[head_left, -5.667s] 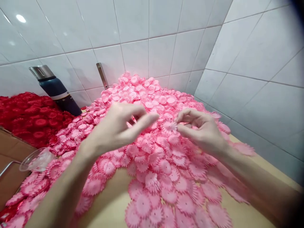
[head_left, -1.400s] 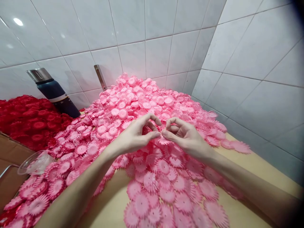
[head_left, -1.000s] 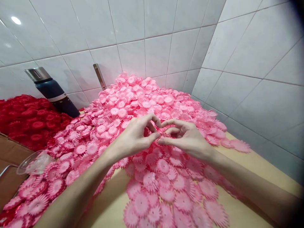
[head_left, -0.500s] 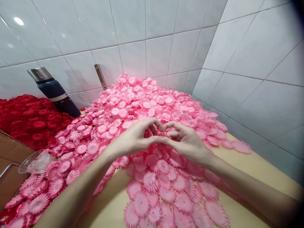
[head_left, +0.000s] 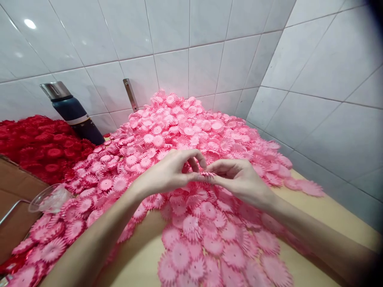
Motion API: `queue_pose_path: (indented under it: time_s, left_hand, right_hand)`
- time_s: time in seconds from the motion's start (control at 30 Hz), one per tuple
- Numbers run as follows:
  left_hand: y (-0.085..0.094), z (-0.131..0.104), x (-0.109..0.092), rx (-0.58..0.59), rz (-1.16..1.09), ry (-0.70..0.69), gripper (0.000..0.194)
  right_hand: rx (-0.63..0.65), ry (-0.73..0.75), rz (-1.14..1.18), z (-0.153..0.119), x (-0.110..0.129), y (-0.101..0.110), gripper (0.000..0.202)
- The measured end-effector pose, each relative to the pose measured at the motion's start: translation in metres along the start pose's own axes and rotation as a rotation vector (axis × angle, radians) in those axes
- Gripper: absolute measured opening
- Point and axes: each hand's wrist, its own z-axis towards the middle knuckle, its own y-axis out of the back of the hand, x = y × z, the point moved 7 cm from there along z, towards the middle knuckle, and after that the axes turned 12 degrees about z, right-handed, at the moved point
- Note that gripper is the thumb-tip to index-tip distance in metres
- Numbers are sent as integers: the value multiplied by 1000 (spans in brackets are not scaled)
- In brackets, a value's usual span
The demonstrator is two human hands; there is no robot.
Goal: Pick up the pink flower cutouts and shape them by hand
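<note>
A pink disc [head_left: 207, 174], seen nearly edge-on, is up in the air just in front of the pink pile [head_left: 179, 127], where both hands meet. The right hand [head_left: 243, 181] pinches it between thumb and fingers; the left hand [head_left: 173, 171] has its thumb at the rim and its fingers curled over, though I can't tell whether they grip. Holding it by the fringe probably lets the fingertips work its thin edge. The pile spreads over the desk [head_left: 140, 251], heaped against the wall [head_left: 170, 32] behind it, perhaps so it won't slide off. Left of the pile, a bottle [head_left: 78, 115] leans beside a red heap [head_left: 42, 145]; nearer, a clear lid [head_left: 50, 197] sits by a box [head_left: 18, 195].
</note>
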Motion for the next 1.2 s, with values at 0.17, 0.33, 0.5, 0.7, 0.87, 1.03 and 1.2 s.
queue_pose_path:
  time_s: [0.17,0.33,0.5,0.7,0.87,1.03,1.2]
  left_hand:
    - [-1,-1,-2,49,-59,3,27]
    - [-4,1,-3,74,-121,-47,21]
    - [-5,2,-2,91,-81,-35,26]
    - [-9,2,-3,166,0,-41,33]
    - [-11,0,0,219,42,-30,37]
    - [-13,-1,-2,183,135,-44,31]
    - [-17,1,-5,135,152,-59,33]
  right_hand:
    - [5,53,-20,-2,2,-4,25]
    - [19,91,-26,-3,0,-5,26]
    - [26,69,-24,-5,-2,-5,31]
    - [65,57,-16,-7,1,-10,34]
    - [62,28,-35,-9,0,-10,32]
    - [56,33,-73,-10,-2,-9,29]
    - [56,44,-107,-8,-2,-10,25]
